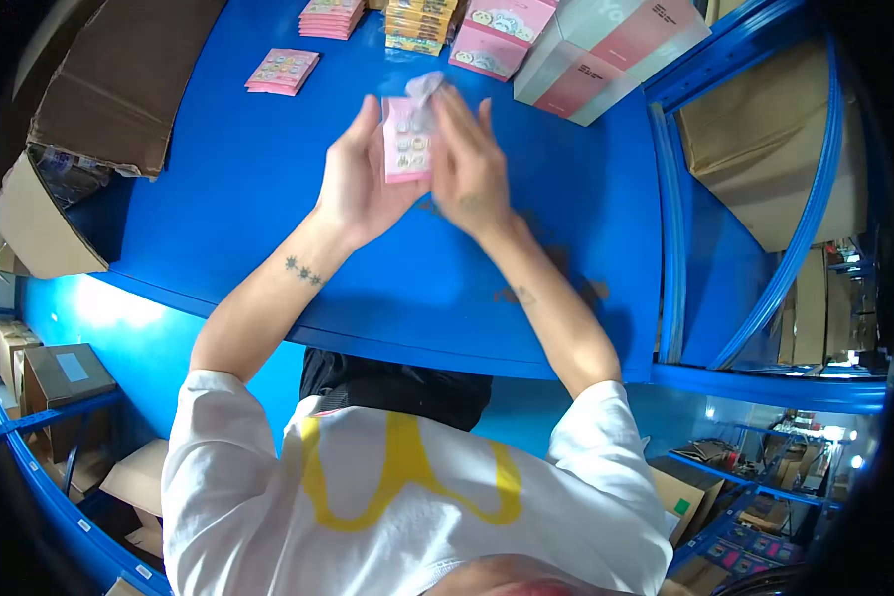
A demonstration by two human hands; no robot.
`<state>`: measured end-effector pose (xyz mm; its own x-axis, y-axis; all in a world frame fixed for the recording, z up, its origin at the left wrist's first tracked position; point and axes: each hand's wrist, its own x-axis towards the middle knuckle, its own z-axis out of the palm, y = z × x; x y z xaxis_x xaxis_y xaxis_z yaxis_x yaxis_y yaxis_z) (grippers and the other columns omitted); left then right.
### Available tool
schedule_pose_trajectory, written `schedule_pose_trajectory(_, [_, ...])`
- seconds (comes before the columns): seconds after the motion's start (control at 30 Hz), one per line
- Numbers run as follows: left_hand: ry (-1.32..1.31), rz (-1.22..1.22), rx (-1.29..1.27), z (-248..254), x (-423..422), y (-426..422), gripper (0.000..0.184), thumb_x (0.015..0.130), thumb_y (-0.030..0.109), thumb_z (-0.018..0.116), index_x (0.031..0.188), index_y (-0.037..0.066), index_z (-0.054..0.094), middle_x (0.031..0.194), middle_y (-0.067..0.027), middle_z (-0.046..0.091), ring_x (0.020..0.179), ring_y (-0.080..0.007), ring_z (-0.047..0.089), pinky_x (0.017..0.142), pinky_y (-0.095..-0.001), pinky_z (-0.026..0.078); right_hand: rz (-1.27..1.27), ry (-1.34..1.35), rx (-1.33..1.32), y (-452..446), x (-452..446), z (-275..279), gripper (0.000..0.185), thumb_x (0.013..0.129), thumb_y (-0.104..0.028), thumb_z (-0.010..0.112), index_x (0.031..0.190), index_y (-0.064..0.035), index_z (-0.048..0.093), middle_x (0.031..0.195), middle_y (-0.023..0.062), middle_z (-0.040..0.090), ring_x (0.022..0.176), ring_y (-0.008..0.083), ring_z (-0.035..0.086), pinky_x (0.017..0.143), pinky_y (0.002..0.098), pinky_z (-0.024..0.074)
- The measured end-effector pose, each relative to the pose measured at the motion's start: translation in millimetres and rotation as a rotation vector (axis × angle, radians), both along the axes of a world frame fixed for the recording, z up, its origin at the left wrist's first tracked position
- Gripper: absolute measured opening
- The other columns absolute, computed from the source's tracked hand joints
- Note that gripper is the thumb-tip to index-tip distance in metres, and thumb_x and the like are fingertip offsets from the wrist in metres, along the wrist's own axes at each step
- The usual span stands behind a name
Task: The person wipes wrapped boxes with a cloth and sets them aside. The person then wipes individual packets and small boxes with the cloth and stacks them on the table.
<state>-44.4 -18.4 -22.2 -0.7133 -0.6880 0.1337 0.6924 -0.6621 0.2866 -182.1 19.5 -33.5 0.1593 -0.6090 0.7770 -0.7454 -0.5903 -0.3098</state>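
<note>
My left hand (356,184) holds a small flat pink packet (405,159) from below, its printed face with rows of little pictures turned up. My right hand (472,174), smeared by motion, is at the packet's right side. Under its fingers, over the packet's top end, is a crumpled pale cloth (424,89). Both hands are above the blue table (268,219). Beyond them lies a short stack of similar pink packets (283,72).
Along the far edge stand another pink packet stack (330,18), yellow packets (417,25), pink boxes (502,35) and larger pink-and-grey cartons (591,65). An open cardboard box (109,89) is at the left. A blue metal frame (670,228) borders the right side.
</note>
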Motion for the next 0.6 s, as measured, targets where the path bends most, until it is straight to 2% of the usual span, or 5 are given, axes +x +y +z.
schedule_pose_trajectory(0.17, [-0.230, 0.152, 0.051, 19.5, 0.3, 3.8, 0.052, 0.107, 0.045, 0.032, 0.131, 0.002, 0.046, 0.119, -0.0149, 0.059, 0.109, -0.0250, 0.061, 0.095, -0.0381, 0.048, 0.037, 0.096, -0.073, -5.8, -4.0, 3.0, 0.045, 0.082, 0.005, 0.058, 0.127, 0.0009, 0.059, 0.132, 0.0176, 0.060, 0.127, 0.0357, 0.054, 0.111, 0.0545, 0.0352])
schedule_pose_trajectory(0.23, [-0.268, 0.199, 0.052, 29.5, 1.2, 1.1, 0.051, 0.107, 0.045, 0.033, 0.130, 0.002, 0.046, 0.118, -0.0148, 0.060, 0.106, -0.0249, 0.063, 0.092, -0.0367, 0.050, 0.001, 0.049, -0.054, -14.0, -10.8, 4.0, 0.044, 0.084, 0.005, 0.058, 0.128, 0.0018, 0.059, 0.127, 0.0193, 0.062, 0.116, 0.0364, 0.060, 0.105, 0.0507, 0.0416])
schedule_pose_trajectory(0.4, [-0.549, 0.421, 0.128, 42.0, 2.3, -1.0, 0.038, 0.107, 0.034, 0.040, 0.128, 0.003, 0.049, 0.111, -0.0159, 0.061, 0.087, -0.0177, 0.065, 0.076, -0.0285, 0.056, -0.141, -0.418, 0.272, -11.1, -36.7, -4.8, 0.035, 0.091, 0.002, 0.054, 0.126, 0.0039, 0.057, 0.112, 0.0206, 0.067, 0.091, 0.0287, 0.068, 0.083, 0.0375, 0.0550])
schedule_pose_trajectory(0.53, [-0.916, 0.489, -0.218, 7.3, 2.1, -16.7, 0.040, 0.104, 0.031, 0.049, 0.125, -0.003, 0.049, 0.104, -0.0142, 0.062, 0.078, -0.0177, 0.065, 0.063, -0.0255, 0.055, 0.076, -0.784, 0.533, 9.8, 0.2, 17.4, 0.030, 0.096, -0.001, 0.051, 0.124, 0.0041, 0.058, 0.105, 0.0181, 0.068, 0.078, 0.0187, 0.065, 0.071, 0.0281, 0.0544])
schedule_pose_trajectory(0.6, [-1.191, 0.691, -0.386, -6.7, -7.3, -14.7, 0.036, 0.102, 0.024, 0.054, 0.121, -0.006, 0.050, 0.099, -0.0133, 0.062, 0.076, -0.0145, 0.061, 0.064, -0.0243, 0.054, 0.091, -0.838, 0.561, 14.1, 9.6, 13.2, 0.030, 0.096, -0.002, 0.050, 0.124, 0.0043, 0.057, 0.104, 0.0175, 0.068, 0.078, 0.0179, 0.064, 0.070, 0.0274, 0.0538])
